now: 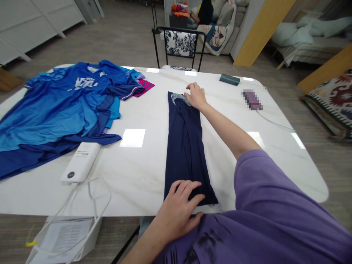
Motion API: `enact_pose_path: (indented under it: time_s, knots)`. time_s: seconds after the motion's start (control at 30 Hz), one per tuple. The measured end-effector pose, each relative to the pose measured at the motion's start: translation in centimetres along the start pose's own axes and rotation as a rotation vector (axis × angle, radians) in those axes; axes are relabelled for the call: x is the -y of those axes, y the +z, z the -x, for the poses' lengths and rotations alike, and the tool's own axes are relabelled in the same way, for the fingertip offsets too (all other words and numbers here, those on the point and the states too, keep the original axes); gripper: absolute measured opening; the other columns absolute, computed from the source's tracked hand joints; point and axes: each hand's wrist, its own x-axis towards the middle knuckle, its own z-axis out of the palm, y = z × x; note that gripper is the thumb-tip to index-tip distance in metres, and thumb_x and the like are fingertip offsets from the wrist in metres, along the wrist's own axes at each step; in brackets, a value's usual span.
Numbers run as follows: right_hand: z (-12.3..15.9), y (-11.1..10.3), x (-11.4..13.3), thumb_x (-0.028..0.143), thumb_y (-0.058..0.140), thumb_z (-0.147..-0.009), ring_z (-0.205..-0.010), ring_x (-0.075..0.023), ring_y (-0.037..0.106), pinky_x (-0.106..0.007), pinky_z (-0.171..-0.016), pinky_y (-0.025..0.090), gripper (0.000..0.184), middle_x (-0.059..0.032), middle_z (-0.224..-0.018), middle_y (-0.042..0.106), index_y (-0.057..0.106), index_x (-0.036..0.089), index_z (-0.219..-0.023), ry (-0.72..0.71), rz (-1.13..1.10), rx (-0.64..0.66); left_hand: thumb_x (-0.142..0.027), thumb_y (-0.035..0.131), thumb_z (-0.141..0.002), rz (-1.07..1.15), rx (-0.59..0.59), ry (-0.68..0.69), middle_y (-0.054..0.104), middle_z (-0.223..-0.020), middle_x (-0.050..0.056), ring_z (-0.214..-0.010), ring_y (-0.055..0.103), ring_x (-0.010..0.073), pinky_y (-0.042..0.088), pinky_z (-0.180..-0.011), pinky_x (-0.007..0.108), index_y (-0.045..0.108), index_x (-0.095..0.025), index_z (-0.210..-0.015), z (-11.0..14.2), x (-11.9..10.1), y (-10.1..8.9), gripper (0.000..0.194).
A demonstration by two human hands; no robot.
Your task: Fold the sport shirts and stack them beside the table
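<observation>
A navy garment (181, 146) lies folded into a long narrow strip on the white table, with a grey patterned neckline showing at its far end. My left hand (178, 209) rests on its near end, fingers spread and slightly bent, thumb by the table's edge. At the far end my right hand (196, 96) touches the neckline corner, its fingers loosely curved and apart. Neither hand is closed around the cloth. To the left, blue sports jerseys (79, 91) lie spread in a layered pile, with a pink striped piece (145, 88) poking out.
On the white table (143, 168) sit a white power bank (81, 161) with cables, a dark green case (229, 79) and a blurred purple phone-like item (252, 99). Below the near edge is a white bin (90, 242). A chair (180, 44) stands opposite; a person sits beyond.
</observation>
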Motion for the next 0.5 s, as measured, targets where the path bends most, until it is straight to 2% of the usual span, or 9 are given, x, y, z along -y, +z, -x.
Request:
enact_pose_path:
  time_s: [0.07,0.1,0.17,0.23,0.3,0.37,0.43,0.5]
  knots:
    - [4.8,-3.4,0.9,0.053,0.054,-0.118,-0.13,-0.0376,0.065,-0.059,-0.119,0.047,0.044,-0.0215,-0.146,0.068,0.067,0.016,-0.138,-0.148,-0.104,0.049,-0.041,0.078,-0.105,-0.009,-0.053,0.015,0.061,-0.171,0.011,-0.156,0.059,0.036,0.044,-0.133,0.058,0.06,-0.029,-0.166,1.5,1.0,-0.8,0.065]
    - [8.0,-5.3,1.4,0.053,0.056,-0.118,-0.121,-0.0338,0.069,-0.053,-0.114,0.051,0.041,-0.0192,-0.14,0.071,0.069,0.017,-0.134,-0.239,-0.167,0.108,-0.042,0.078,-0.106,-0.022,-0.075,0.004,0.061,-0.172,0.012,-0.158,0.057,0.0359,0.043,-0.134,0.057,0.054,-0.028,-0.172,2.3,1.6,-1.1,0.072]
    - [15.8,-8.8,2.4,0.05,0.061,-0.117,-0.104,-0.0264,0.072,-0.042,-0.1,0.055,0.034,-0.0138,-0.127,0.076,0.072,0.02,-0.126,-0.423,-0.299,0.254,-0.04,0.077,-0.108,-0.06,-0.102,-0.023,0.061,-0.172,0.014,-0.162,0.054,0.036,0.041,-0.136,0.055,0.052,-0.026,-0.175,3.9,2.7,-1.5,0.073]
    - [24.4,-11.4,3.3,0.046,0.065,-0.117,-0.103,-0.0237,0.073,-0.038,-0.096,0.054,0.026,-0.01,-0.12,0.078,0.075,0.023,-0.123,-0.508,-0.371,0.344,-0.036,0.075,-0.111,-0.085,-0.152,-0.038,0.067,-0.164,0.013,-0.157,0.059,0.0349,0.045,-0.131,0.054,0.059,-0.026,-0.168,4.8,3.3,-1.5,0.06]
    - [32.2,-12.9,4.0,0.041,0.069,-0.116,-0.104,-0.0233,0.075,-0.038,-0.096,0.054,0.021,-0.008,-0.119,0.079,0.076,0.025,-0.128,-0.46,-0.39,0.354,-0.033,0.073,-0.112,-0.07,-0.219,-0.062,0.076,-0.148,0.012,-0.141,0.069,0.0322,0.052,-0.12,0.051,0.069,-0.025,-0.154,4.8,2.8,-0.9,0.043]
    - [38.1,-13.5,4.6,0.036,0.068,-0.116,-0.105,-0.0235,0.075,-0.04,-0.096,0.057,0.021,-0.0079,-0.12,0.079,0.076,0.027,-0.133,-0.345,-0.419,0.34,-0.035,0.074,-0.112,-0.031,-0.246,-0.082,0.079,-0.131,0.01,-0.123,0.074,0.0293,0.055,-0.107,0.048,0.075,-0.025,-0.139,3.8,1.6,-0.1,0.03]
    - [41.7,-13.5,4.9,0.034,0.066,-0.116,-0.102,-0.0227,0.074,-0.04,-0.095,0.059,0.024,-0.0084,-0.123,0.078,0.076,0.027,-0.137,-0.232,-0.473,0.337,-0.039,0.077,-0.11,-0.022,-0.205,-0.077,0.079,-0.124,0.009,-0.115,0.074,0.0288,0.054,-0.101,0.048,0.076,-0.024,-0.135,2.2,0.2,0.9,0.029]
    - [43.4,-13.1,5.0,0.033,0.067,-0.115,-0.096,-0.0206,0.072,-0.038,-0.091,0.06,0.026,-0.008,-0.122,0.077,0.075,0.027,-0.138,-0.163,-0.523,0.352,-0.039,0.079,-0.108,-0.068,-0.158,-0.059,0.079,-0.122,0.008,-0.113,0.073,0.03,0.052,-0.1,0.049,0.076,-0.024,-0.133,0.7,-0.8,1.6,0.03]
